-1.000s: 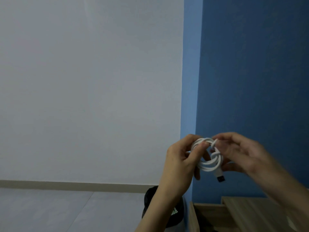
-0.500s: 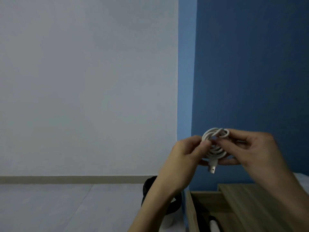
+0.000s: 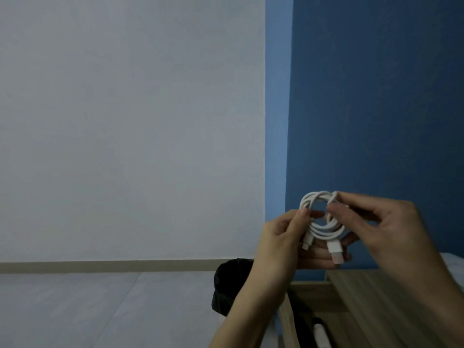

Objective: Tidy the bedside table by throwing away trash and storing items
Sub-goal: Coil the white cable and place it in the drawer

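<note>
A coiled white charging cable (image 3: pixel 324 228) hangs in the air in front of the blue wall, its two plugs dangling at the bottom. My left hand (image 3: pixel 278 247) pinches the coil's left side between thumb and fingers. My right hand (image 3: pixel 386 227) holds the coil's top right, with finger and thumb on a strand. Below them is the wooden bedside table (image 3: pixel 371 297), with its open drawer (image 3: pixel 288 320) at the left holding a white object (image 3: pixel 321 336) and something dark.
A bin lined with a black bag (image 3: pixel 226 287) stands on the pale floor left of the table, partly behind my left forearm. White bedding (image 3: pixel 454 267) shows at the right edge. A white wall meets the blue wall at the corner.
The view has tilted down, showing more of the table and drawer. Both hands have turned the coil, and a second plug now hangs beside the first.
</note>
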The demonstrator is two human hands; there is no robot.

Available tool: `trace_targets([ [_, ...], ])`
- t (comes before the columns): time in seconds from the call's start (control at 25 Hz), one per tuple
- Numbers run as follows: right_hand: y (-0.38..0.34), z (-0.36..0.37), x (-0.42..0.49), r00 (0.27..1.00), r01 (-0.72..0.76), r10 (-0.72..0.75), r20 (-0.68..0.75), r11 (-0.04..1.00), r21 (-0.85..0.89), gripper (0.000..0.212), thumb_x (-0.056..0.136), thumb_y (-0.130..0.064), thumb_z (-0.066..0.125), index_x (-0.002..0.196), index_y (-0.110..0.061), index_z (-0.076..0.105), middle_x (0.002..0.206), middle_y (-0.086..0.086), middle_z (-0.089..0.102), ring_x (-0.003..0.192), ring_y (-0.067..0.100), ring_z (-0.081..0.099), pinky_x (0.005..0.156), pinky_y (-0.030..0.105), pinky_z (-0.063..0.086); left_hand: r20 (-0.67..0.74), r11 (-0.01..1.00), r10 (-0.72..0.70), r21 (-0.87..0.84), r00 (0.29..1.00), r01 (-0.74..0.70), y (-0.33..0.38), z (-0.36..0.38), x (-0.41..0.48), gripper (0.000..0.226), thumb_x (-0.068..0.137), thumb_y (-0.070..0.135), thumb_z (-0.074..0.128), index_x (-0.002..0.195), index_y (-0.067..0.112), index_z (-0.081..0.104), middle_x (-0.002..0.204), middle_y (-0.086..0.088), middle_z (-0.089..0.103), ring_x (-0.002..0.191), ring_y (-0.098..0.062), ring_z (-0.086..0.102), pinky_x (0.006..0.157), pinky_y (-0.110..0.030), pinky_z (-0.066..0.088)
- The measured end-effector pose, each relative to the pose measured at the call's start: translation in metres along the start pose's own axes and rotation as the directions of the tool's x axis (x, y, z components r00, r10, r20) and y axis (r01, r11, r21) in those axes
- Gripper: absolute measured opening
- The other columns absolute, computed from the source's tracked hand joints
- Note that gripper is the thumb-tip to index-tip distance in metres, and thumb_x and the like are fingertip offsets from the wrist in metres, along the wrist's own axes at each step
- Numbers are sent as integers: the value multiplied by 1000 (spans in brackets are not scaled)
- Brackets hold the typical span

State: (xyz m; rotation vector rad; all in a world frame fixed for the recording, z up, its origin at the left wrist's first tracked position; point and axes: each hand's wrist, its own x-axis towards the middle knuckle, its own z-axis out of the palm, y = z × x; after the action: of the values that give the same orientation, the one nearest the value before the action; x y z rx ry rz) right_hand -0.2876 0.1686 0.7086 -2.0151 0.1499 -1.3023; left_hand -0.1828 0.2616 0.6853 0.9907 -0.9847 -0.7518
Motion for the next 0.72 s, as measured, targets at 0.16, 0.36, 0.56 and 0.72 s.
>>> trace_targets([
  [0.16,29,3,-9,951,-307,277,135,891,334,59,48,-71,68,89,-29,76,89,-3,77,85,9,71,66,16,55,-112,1000,7,10,994,-6,-20,3,8,27,98,27,40,100,19,66,92,-10,65,84,-20,61,73,-25,55],
  [0.36,69,12,-33,835,-505,522,173,603,618,43,50,-39,68,83,-12,77,93,8,76,86,16,72,63,23,57,-123,989,-138,43,983,145,-62,0,18,35,99,33,38,113,17,66,102,-1,69,98,-14,61,85,-28,48],
  [0.56,123,18,-61,724,-542,688,50,522,659,45,60,-28,74,95,-1,69,83,10,76,70,16,72,56,24,58,-94,951,-297,-118,950,286,-114,-5,28,32,99,24,41,112,4,63,96,-8,69,80,-10,68,67,-22,55],
  [0.72,160,19,-79,669,-552,741,-60,549,627,68,50,-49,82,96,-2,67,69,1,76,63,10,71,51,18,54,-83,877,-455,-214,887,430,-162,-5,41,38,100,29,38,117,5,61,114,-19,65,98,-26,61,85,-38,48],
])
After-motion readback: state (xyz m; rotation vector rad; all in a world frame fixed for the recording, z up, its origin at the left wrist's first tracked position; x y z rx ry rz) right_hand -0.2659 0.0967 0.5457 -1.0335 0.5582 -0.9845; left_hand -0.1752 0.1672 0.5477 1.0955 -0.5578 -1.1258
